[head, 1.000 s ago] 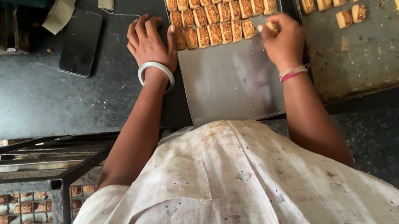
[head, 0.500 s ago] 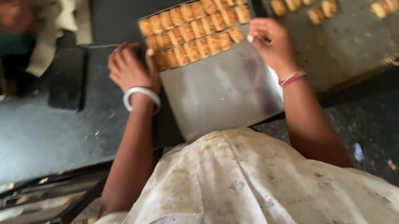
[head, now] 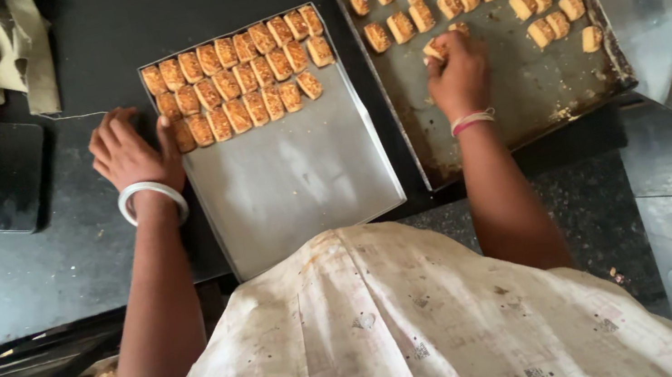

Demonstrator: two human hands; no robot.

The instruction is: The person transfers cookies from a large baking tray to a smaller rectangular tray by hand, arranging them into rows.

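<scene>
Golden-brown and crusted on top, a small rectangular biscuit sits pinched in the curled fingers of the right hand, just above the floor of the dark baking tray. That hand wears a pink band at the wrist and hovers among loose rows of similar biscuits spread over the tray's stained upper half.

The left hand lies flat with fingers spread, holding nothing, its thumb side touching the left rim of the smaller steel tray. A white bangle circles that wrist. On this tray, packed biscuits stand tightly side by side in three neat rows along the far edge; the near part is bare metal.

A black phone lies left of the hand on the dark counter.
</scene>
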